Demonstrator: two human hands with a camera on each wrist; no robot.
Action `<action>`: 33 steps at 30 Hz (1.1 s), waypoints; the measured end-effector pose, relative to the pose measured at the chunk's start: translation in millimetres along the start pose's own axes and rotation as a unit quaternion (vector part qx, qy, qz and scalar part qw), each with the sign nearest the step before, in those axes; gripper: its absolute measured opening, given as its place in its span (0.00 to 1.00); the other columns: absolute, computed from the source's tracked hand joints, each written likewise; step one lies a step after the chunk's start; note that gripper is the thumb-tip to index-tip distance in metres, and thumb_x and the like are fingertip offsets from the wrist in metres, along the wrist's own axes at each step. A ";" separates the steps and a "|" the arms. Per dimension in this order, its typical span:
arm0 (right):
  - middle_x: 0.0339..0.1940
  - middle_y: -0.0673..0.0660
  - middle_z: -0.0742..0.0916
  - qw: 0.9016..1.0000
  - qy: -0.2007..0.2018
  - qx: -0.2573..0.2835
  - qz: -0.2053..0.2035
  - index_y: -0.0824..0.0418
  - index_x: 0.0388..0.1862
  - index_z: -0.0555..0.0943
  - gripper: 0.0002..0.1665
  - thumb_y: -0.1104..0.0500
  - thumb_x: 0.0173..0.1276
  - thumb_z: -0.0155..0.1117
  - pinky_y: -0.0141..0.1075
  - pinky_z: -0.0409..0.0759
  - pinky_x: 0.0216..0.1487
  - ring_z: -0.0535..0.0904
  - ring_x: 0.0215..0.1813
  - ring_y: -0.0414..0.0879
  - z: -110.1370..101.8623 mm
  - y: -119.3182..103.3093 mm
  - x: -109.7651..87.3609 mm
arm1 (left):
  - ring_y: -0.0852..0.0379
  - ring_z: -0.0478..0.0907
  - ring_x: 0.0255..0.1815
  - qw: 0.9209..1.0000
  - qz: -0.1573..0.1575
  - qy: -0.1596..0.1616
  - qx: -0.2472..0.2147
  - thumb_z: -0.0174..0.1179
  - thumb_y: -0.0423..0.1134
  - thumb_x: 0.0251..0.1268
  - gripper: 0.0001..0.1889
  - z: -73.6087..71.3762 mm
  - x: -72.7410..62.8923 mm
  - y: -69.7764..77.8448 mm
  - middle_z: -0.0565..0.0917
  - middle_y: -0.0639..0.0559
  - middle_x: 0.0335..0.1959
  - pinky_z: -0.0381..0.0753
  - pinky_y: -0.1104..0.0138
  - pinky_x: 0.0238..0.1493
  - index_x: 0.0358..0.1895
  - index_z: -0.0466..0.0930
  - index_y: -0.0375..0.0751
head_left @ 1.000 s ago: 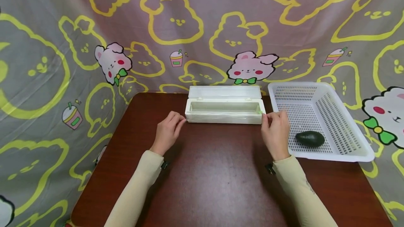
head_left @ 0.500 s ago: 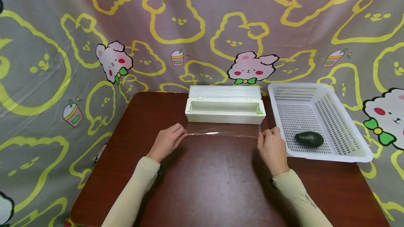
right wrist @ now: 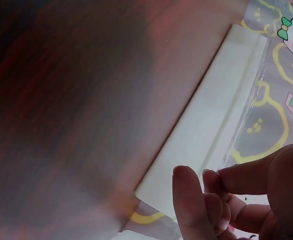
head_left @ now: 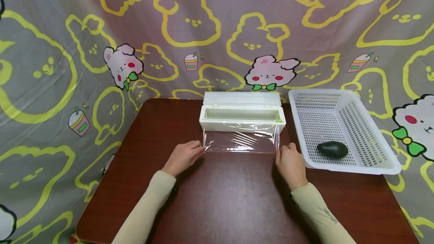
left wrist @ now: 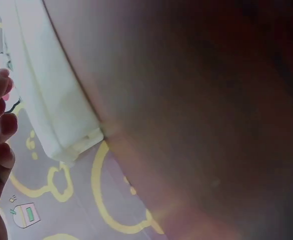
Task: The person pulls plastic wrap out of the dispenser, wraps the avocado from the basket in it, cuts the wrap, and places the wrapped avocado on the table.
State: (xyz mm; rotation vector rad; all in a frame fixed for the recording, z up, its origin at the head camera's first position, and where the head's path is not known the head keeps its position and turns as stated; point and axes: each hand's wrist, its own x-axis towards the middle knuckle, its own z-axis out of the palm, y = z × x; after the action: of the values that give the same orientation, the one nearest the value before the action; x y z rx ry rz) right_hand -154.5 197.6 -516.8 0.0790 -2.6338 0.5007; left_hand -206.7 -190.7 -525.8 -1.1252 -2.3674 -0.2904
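A sheet of clear plastic wrap stretches from the front of a long white dispenser box toward the person. The left hand pinches the sheet's near left corner, and the right hand pinches the near right corner. The box's lid stands raised at the back. A small green slider sits at the box's right end. In the left wrist view the box lies beyond the left fingers. The right wrist view has the right thumb in front of the box.
A white perforated basket stands right of the box, close to the right hand. Inside it, a dark green avocado lies near the front. The brown table meets a patterned curtain behind the box.
Both hands have drawn the plastic wrap from the box's front edge toward the person. The sheet has grown longer and now lies spread between them. Box, basket and avocado have stayed put.
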 end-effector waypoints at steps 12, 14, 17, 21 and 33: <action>0.44 0.78 0.79 0.996 -0.052 0.043 0.052 0.81 0.55 0.76 0.27 0.58 0.69 0.67 0.66 0.81 0.41 0.80 0.37 0.76 4.9 7.0 5.1 | 0.63 0.77 0.26 0.998 -0.042 -0.051 0.021 0.73 0.49 0.65 0.07 -3.5 0.2 3.0 0.81 0.61 0.26 0.79 0.69 0.26 0.35 0.94 0.52; 0.49 0.79 0.78 0.993 -0.070 0.067 0.073 0.79 0.67 0.71 0.34 0.56 0.71 0.65 0.66 0.80 0.47 0.80 0.43 0.76 3.2 8.1 10.7 | 0.62 0.77 0.24 0.997 -0.035 -0.057 0.037 0.72 0.49 0.66 0.09 -5.6 3.3 5.3 0.81 0.60 0.24 0.79 0.68 0.25 0.33 0.94 0.51; 0.51 0.77 0.78 0.986 -0.095 0.097 0.101 0.77 0.72 0.68 0.38 0.55 0.73 0.64 0.64 0.78 0.51 0.80 0.48 0.73 1.0 10.0 18.1 | 0.61 0.78 0.22 0.997 -0.017 -0.050 0.061 0.76 0.48 0.61 0.09 -7.6 7.8 10.7 0.80 0.58 0.21 0.80 0.67 0.24 0.27 0.92 0.50; 0.49 0.73 0.80 0.981 -0.104 0.119 0.117 0.76 0.71 0.69 0.36 0.53 0.75 0.64 0.61 0.77 0.51 0.80 0.47 0.68 3.6 11.4 23.2 | 0.61 0.78 0.19 0.996 -0.017 -0.053 0.066 0.78 0.51 0.56 0.13 -8.0 10.4 16.9 0.77 0.59 0.18 0.79 0.66 0.22 0.21 0.89 0.51; 0.67 0.74 0.74 0.927 -0.121 0.273 0.225 0.73 0.78 0.61 0.40 0.51 0.77 0.61 0.56 0.71 0.72 0.72 0.69 0.66 26.8 13.8 49.5 | 0.43 0.84 0.57 0.874 -0.391 -0.077 -0.279 0.61 0.48 0.77 0.24 6.2 33.4 -26.2 0.86 0.40 0.55 0.82 0.50 0.60 0.65 0.77 0.35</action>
State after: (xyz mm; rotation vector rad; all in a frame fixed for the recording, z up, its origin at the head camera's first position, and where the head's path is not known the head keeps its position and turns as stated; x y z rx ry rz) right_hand -212.0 202.1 -521.6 -0.3190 -2.6588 1.4578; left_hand -246.9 -182.7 -513.2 -0.3132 -2.8712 -1.2652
